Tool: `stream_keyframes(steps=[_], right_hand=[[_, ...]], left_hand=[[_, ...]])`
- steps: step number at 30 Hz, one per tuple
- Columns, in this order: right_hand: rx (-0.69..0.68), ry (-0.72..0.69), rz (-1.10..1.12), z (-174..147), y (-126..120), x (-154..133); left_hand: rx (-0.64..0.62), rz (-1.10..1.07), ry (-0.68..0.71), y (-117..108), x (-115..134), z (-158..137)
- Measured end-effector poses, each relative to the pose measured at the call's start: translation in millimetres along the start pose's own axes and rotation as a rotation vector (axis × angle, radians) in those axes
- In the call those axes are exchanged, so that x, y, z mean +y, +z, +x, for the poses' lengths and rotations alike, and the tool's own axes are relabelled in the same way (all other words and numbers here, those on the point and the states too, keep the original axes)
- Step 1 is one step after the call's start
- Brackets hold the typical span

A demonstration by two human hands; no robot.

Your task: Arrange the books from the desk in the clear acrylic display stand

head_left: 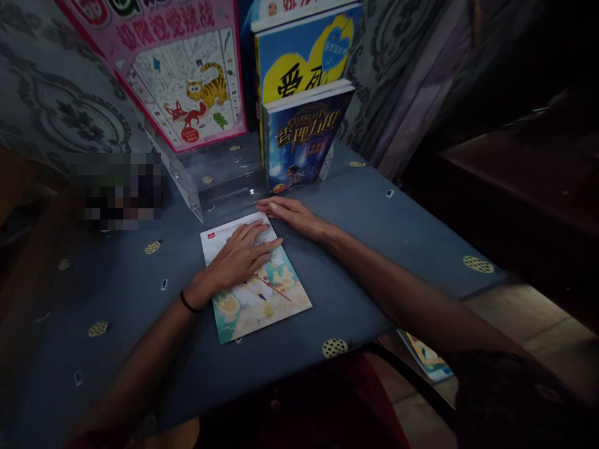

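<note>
A thin book [262,302] with a pale, teal and yellow cover lies flat on the table. My left hand [241,252] rests on its upper half with the fingers stretched out, hiding part of the title. At the book's top right corner is my right hand [292,215], its fingers extended and close to the clear plastic stand [224,202]. Whether those fingertips touch the book or the stand I cannot tell. Just behind the right hand, a dark blue book [304,140] stands upright in the stand.
A yellow and blue book [299,53] and a large pink picture book [182,81] stand in the rack. Patterned cloth [70,93] hangs behind. The blue-grey table [337,274] ends at the right, and another book [428,358] lies below its edge.
</note>
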State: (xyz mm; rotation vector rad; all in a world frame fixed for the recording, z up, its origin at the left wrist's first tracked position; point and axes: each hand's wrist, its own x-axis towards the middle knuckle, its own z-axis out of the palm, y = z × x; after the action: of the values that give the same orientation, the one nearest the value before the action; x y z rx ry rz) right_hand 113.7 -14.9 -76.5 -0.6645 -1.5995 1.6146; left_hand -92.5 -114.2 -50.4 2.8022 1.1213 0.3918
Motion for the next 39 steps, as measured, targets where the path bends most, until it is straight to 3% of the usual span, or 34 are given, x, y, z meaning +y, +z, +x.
stream_keyframes(steps=[19,27,31,39], right_hand=[[0.001,-0.003,-0.008,-1.3,1.9,-1.7],[0.001,-0.033,-0.071,-0.5,1.9,0.0],[-0.007,-0.115,-0.276,-3.7,4.3,0.2],[-0.157,-0.267,-1.024,-22.6,28.5,2.3]], left_hand=[[-0.135,-0.064,0.128,-10.4,61.2,-22.1],[-0.132,-0.093,0.153,-7.6,68.0,-27.6],[-0.116,-0.085,0.151,-7.0,68.3,-28.4],[-0.126,-0.054,0.160,-6.4,69.3,-30.0]])
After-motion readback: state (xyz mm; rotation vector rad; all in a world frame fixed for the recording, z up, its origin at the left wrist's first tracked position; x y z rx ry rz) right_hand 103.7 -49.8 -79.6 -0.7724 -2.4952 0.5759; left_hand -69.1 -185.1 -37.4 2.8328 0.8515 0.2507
